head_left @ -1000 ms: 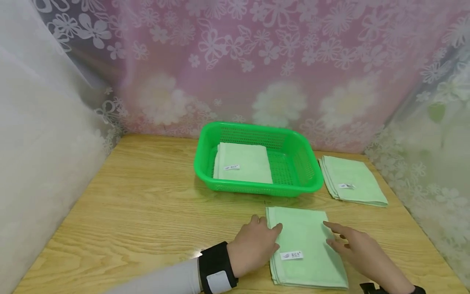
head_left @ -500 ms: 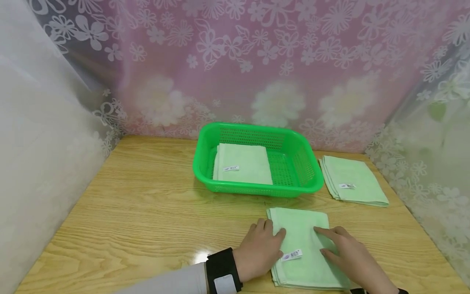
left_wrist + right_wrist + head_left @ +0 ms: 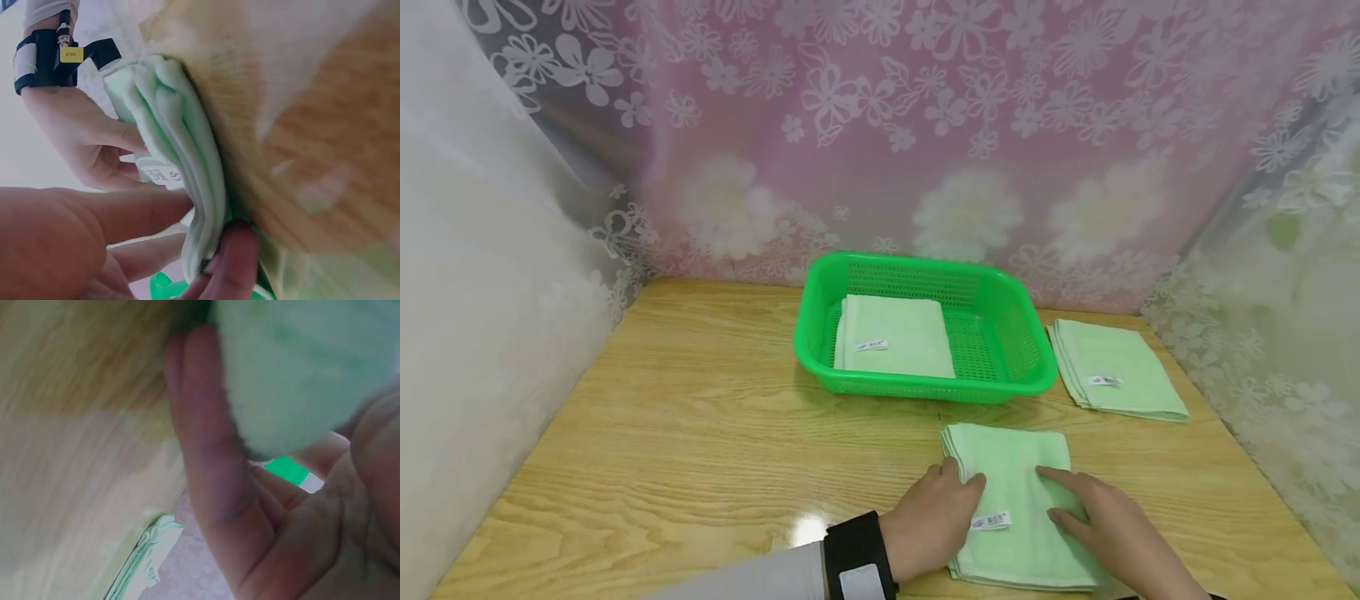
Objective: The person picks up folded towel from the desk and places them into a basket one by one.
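Observation:
A folded pale green towel (image 3: 1018,475) with a white label lies near the front of the table, between the two hands. My left hand (image 3: 934,521) grips its left edge; in the left wrist view the thumb lies over the layered folds (image 3: 187,144) and fingers reach beneath them. At the opposite side, my right hand (image 3: 1101,517) holds the right edge, thumb and index finger on top. The right wrist view shows other fingers (image 3: 212,437) tucked under the towel (image 3: 300,381). From the head view those lower fingers are hidden.
Behind the towel stands a green plastic basket (image 3: 925,387) with a folded green towel (image 3: 898,333) in its left part. Another folded towel (image 3: 1123,367) lies right of the basket. Floral curtains (image 3: 865,167) enclose the wooden table (image 3: 700,417) at the back and sides.
My right hand has moved left, over the towel's right side, and its fingers have gone under the edge. My left hand has closed on the left edge, which is slightly raised.

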`<action>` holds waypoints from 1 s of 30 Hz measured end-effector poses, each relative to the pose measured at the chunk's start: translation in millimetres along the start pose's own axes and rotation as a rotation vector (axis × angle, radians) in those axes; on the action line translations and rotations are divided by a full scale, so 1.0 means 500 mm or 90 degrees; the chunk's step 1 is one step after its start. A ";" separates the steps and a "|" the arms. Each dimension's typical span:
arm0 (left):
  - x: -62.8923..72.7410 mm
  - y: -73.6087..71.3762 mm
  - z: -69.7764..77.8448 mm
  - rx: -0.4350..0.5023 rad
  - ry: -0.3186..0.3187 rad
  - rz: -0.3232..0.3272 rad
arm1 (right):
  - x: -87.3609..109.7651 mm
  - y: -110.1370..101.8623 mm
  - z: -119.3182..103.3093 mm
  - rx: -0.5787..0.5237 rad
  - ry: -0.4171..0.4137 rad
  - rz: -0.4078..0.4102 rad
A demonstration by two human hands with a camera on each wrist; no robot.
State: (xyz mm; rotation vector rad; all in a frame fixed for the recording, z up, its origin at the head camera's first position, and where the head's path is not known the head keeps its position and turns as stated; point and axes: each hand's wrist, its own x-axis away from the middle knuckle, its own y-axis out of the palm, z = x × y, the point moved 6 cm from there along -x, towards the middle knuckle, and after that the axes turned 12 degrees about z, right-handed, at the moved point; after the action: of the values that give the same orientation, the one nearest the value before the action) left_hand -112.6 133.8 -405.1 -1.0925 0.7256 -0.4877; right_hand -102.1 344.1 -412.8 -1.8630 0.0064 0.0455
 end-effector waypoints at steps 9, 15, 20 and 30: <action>0.006 -0.036 0.013 0.083 0.002 0.054 | 0.026 -0.047 -0.015 -0.001 -0.028 0.049; 0.010 -0.130 0.041 0.102 0.053 0.155 | 0.053 -0.131 -0.028 -0.016 -0.030 0.125; 0.018 -0.202 0.042 0.139 0.060 0.197 | 0.049 -0.179 -0.056 -0.036 -0.066 0.171; 0.036 -0.362 -0.046 0.156 -0.017 0.191 | -0.014 -0.232 -0.224 -0.089 -0.186 0.190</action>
State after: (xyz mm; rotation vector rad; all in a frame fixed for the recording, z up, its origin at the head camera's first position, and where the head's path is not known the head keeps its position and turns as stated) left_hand -119.0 36.1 -250.1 -0.7436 0.7685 -0.2945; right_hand -102.5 270.3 -269.2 -1.9661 0.0809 0.5352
